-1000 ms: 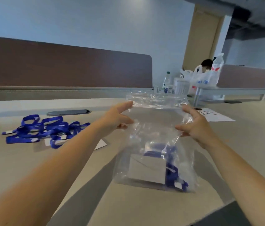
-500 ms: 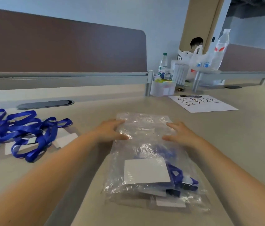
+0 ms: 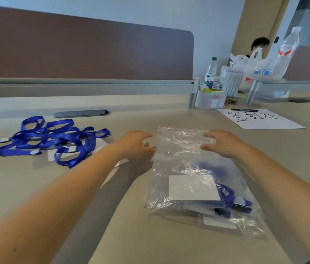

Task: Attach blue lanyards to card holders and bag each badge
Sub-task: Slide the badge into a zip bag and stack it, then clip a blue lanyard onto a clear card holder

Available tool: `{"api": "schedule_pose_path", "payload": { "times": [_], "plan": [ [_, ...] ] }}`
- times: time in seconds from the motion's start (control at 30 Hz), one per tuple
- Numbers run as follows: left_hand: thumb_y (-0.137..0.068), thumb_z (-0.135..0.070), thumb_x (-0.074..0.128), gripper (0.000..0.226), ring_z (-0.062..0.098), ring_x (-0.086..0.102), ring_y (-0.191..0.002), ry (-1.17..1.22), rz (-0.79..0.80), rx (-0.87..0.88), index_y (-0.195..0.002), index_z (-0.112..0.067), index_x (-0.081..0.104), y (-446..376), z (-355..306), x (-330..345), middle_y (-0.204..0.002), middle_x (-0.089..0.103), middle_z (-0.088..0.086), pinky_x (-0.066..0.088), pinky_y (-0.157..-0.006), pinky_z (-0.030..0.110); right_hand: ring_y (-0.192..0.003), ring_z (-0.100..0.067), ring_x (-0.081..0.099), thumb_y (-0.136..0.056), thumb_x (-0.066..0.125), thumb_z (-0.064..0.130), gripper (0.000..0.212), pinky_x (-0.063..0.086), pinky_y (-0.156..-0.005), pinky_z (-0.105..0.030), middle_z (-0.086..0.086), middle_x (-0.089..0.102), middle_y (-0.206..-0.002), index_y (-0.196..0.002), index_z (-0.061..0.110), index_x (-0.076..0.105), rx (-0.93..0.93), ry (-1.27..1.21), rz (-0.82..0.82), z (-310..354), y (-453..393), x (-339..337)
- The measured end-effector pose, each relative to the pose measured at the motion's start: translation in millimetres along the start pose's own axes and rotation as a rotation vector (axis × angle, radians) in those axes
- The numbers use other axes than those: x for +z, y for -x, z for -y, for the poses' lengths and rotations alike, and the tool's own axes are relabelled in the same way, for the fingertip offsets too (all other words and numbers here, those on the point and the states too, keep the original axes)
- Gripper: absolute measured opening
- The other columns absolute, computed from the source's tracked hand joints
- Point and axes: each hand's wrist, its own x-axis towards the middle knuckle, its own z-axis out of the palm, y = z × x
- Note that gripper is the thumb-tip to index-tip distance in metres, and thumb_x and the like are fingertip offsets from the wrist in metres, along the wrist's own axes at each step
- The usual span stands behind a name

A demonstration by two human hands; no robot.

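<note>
Since a second ago the plastic bag (image 3: 198,180) has come down from mid-air and is now lying flat on the counter (image 3: 150,244) in the lower right of the frame, with a white card holder (image 3: 193,187) and a bunched blue lanyard (image 3: 234,201) inside. Both hands are hovering at its far end: the left hand (image 3: 138,144) is spreading loose fingers just beside the bag's edge, the right hand (image 3: 224,142) is resting relaxed fingers on the plastic, neither gripping. The mouth may be staying unsealed, so the contents could be slipping out if the bag gets lifted. I cannot tell whether the opening is closed; glare is washing it out. More lanyards (image 3: 55,138) are lying tangled at middle left, hiding the cards under them.
</note>
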Motion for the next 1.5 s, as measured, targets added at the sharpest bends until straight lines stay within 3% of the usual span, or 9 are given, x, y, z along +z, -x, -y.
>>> {"api": "schedule_pose_path", "payload": {
  "times": [0.23,0.37,0.53,0.67,0.83,0.93,1.07,1.33,1.5],
  "plan": [
    [-0.089,-0.035,0.052,0.051,0.021,0.043,-0.125,-0.068,-0.122,-0.205,-0.136,-0.019,0.039,77.8,66.2,-7.4,-0.139,0.046,0.003,0.037,-0.104,0.035,-0.133,-0.02,0.035,-0.088,0.055,0.032,0.053,0.027,-0.106,-0.027,-0.003,0.038,-0.146,-0.135,0.015,0.04,-0.21,0.039,0.117,101.6,3.8,34.2],
    [-0.087,-0.045,0.049,0.06,0.02,0.031,-0.135,-0.166,-0.108,-0.314,-0.139,-0.021,0.032,113.0,102.4,-11.2,-0.147,0.034,0.001,0.028,-0.11,0.033,-0.129,-0.023,0.04,-0.088,0.053,0.032,0.054,0.033,-0.103,-0.03,-0.006,0.04,-0.144,-0.137,0.014,0.037,-0.264,0.053,0.18,154.3,2.8,54.3],
    [-0.089,-0.054,0.038,0.063,0.018,0.021,-0.14,-0.195,-0.065,-0.349,-0.143,-0.026,0.024,130.4,126.6,-12.2,-0.152,0.025,-0.002,0.018,-0.114,0.034,-0.104,-0.025,0.052,-0.085,0.055,0.036,0.046,0.04,-0.076,-0.03,-0.008,0.055,-0.122,-0.125,0.015,0.046,-0.283,0.035,0.216,197.7,0.8,78.7],
    [-0.089,-0.056,0.034,0.061,0.019,0.018,-0.141,-0.198,-0.07,-0.393,-0.142,-0.029,0.023,135.5,142.3,-14.3,-0.153,0.022,-0.003,0.016,-0.115,0.039,-0.102,-0.023,0.049,-0.075,0.059,0.053,0.059,0.042,-0.078,-0.031,-0.006,0.055,-0.119,-0.122,0.019,0.046,-0.251,0.097,0.187,209.9,-1.2,93.9],
    [-0.087,-0.058,0.037,0.063,0.019,0.022,-0.139,-0.164,-0.103,-0.462,-0.141,-0.027,0.026,147.7,162.8,-18.3,-0.151,0.027,-0.001,0.02,-0.114,0.041,-0.099,-0.021,0.047,-0.072,0.069,0.041,0.062,0.042,-0.073,-0.028,-0.007,0.052,-0.121,-0.123,0.016,0.044,-0.269,-0.016,0.184,210.6,-6.3,92.4],
    [-0.085,-0.058,0.041,0.067,0.021,0.02,-0.14,-0.128,-0.149,-0.481,-0.141,-0.024,0.027,152.2,163.5,-17.4,-0.151,0.027,0.002,0.021,-0.115,0.04,-0.109,-0.022,0.045,-0.07,0.071,0.043,0.068,0.045,-0.083,-0.032,-0.007,0.049,-0.125,-0.123,0.015,0.041,-0.22,-0.023,0.223,206.4,-9.1,93.4],
    [-0.086,-0.052,0.045,0.066,0.021,0.02,-0.14,-0.103,-0.256,-0.476,-0.141,-0.021,0.028,155.7,153.1,-19.0,-0.15,0.027,0.003,0.022,-0.114,0.037,-0.113,-0.025,0.038,-0.066,0.071,0.047,0.071,0.035,-0.08,-0.032,-0.006,0.047,-0.124,-0.121,0.015,0.039,-0.178,0.012,0.169,200.7,-1.9,90.0],
    [-0.087,-0.036,0.054,0.057,0.02,0.037,-0.131,0.379,-0.402,-0.385,-0.137,-0.014,0.036,150.5,105.3,-20.1,-0.143,0.04,0.004,0.035,-0.105,0.033,-0.12,-0.022,0.038,-0.065,0.078,0.033,0.095,0.039,-0.096,-0.031,-0.006,0.03,-0.135,-0.139,0.018,0.02,-0.32,-0.406,0.066,191.7,27.9,83.7],
    [-0.09,-0.031,0.048,0.037,0.016,0.05,-0.108,0.745,-0.336,-0.346,-0.123,-0.013,0.048,144.7,82.0,-17.6,-0.129,0.051,0.007,0.045,-0.088,0.026,-0.104,-0.012,0.038,-0.074,0.073,0.024,0.079,0.044,-0.089,-0.027,-0.006,0.039,-0.133,-0.137,0.016,0.025,-0.392,-0.543,0.029,201.4,42.5,85.4]
  ]
}}
